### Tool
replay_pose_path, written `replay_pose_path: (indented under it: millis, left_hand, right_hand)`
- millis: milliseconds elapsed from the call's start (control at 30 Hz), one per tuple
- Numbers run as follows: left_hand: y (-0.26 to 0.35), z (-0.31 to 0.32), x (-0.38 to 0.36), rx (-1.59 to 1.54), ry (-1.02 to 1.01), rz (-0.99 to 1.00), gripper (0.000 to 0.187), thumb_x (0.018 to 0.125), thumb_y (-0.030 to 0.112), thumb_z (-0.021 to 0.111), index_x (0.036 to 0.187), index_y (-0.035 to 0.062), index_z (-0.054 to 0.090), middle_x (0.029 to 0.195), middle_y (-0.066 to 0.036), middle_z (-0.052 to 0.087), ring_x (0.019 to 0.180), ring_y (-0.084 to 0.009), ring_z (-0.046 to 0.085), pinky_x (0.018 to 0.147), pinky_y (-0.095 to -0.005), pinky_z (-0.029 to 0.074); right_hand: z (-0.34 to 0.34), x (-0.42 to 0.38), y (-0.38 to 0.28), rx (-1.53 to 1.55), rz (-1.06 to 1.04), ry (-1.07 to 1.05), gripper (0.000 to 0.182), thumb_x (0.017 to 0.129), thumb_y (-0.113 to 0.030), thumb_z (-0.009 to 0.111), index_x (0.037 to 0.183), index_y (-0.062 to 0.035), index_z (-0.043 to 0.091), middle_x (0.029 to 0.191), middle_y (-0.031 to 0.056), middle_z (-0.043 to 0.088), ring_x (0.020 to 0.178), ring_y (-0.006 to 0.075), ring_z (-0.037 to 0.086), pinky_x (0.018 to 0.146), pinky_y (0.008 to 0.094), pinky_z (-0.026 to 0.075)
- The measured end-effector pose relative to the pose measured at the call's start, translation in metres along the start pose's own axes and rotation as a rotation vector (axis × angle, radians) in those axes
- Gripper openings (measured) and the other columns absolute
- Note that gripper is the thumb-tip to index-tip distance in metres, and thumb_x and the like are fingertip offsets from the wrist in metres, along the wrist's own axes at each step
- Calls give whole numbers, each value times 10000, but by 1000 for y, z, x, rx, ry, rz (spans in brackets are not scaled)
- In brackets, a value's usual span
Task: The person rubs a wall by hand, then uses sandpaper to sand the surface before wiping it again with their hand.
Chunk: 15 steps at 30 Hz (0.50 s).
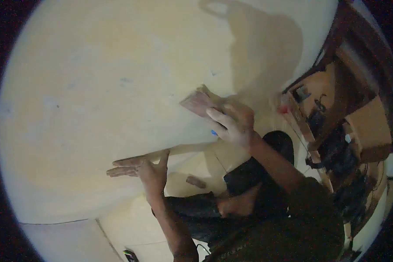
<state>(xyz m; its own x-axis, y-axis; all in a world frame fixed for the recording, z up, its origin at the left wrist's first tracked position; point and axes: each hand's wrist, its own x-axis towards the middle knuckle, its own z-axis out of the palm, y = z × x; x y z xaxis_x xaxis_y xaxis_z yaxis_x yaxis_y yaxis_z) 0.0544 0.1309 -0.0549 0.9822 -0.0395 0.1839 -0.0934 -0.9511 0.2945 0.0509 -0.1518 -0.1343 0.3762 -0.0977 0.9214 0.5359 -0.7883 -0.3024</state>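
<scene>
In the head view, we see our right hand (238, 122) up at the big yellow wall (96, 96). Its fingers (218, 117) are closed on a flat, reddish-brown sheet (198, 104), and the sheet lies on the wall. We can see a small blue thing (214, 132) just beside that hand, but we cannot tell what it is

Our left hand (153, 174) is lower down and has nothing in it that we can see. Its fingers are out straight and the thumb is wide apart from them. They are at the wall, but we cannot tell if they touch it

A small brown block (196, 181) lies on the floor (137, 220), between our left hand and our dark clothes (270, 222). A big dark shadow (266, 48) is on the wall above our right hand
</scene>
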Motion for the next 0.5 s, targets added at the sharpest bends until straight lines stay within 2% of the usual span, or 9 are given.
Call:
replay_pose_path:
  millis: [33, 133, 167, 233, 267, 333, 433, 500]
  left_hand:
    - [8, -4, 1, -30, -59, -58, 572, 836, 437, 833, 1000, -90, 681, 990, -296, 703, 946, -451, 668, 875, -540, 498]
    - [11, 3, 5, -46, 41, 14, 576, 840, 430, 829, 996, -102, 673, 983, -300, 698, 938, -446, 667, 866, -532, 501]
    - [9, 4, 8, -34, 4, -28, 573, 840, 428, 829, 991, -102, 674, 977, -301, 698, 933, -447, 668, 862, -533, 503]
    - [8, 6, 12, 5, -92, -93, 567, 839, 425, 829, 982, -102, 675, 963, -302, 698, 921, -450, 670, 854, -535, 506]
    - [10, 7, 10, 40, -38, -39, 560, 839, 423, 829, 977, -98, 679, 953, -302, 699, 914, -449, 673, 845, -534, 510]
    - [12, 7, 5, 101, 84, 50, 545, 837, 419, 831, 968, -90, 685, 933, -302, 701, 900, -449, 680, 826, -534, 518]
    - [6, 8, 7, -38, 41, 26, 532, 839, 408, 833, 952, -91, 686, 901, -301, 700, 874, -451, 682, 803, -539, 524]
    - [8, 6, 8, -49, 13, 17, 562, 848, 409, 820, 966, -117, 662, 929, -337, 680, 902, -489, 662, 816, -539, 514]
  right_hand:
    - [-4, -10, 2, -11, 16, 16, 544, 740, -67, 856, 1235, -145, 647, 1015, 117, 733, 818, 309, 725, 632, 396, 564]
    - [-1, -24, 7, 34, 79, 12, 542, 729, -72, 860, 1225, -161, 660, 1017, 108, 733, 813, 301, 713, 630, 391, 557]
    - [-1, -28, 6, 46, 99, 4, 541, 725, -76, 863, 1221, -166, 665, 1022, 106, 733, 812, 300, 710, 632, 389, 556]
    - [-6, 7, 1, -33, -5, -50, 529, 720, -81, 871, 1204, -167, 676, 997, 104, 729, 770, 298, 699, 621, 390, 548]
    - [-8, 19, 0, -68, -66, -82, 522, 717, -83, 874, 1196, -167, 682, 984, 104, 726, 749, 297, 693, 615, 390, 545]
    - [-13, 14, 0, -65, -52, -82, 507, 716, -100, 885, 1181, -170, 696, 955, 93, 712, 729, 289, 681, 605, 385, 537]
    - [-12, -27, 5, -40, 20, -73, 493, 713, -126, 896, 1169, -176, 715, 900, 61, 684, 709, 270, 653, 585, 380, 518]
    - [-10, -26, 1, -31, 40, -59, 485, 711, -134, 899, 1162, -178, 724, 877, 44, 677, 705, 260, 645, 579, 377, 512]
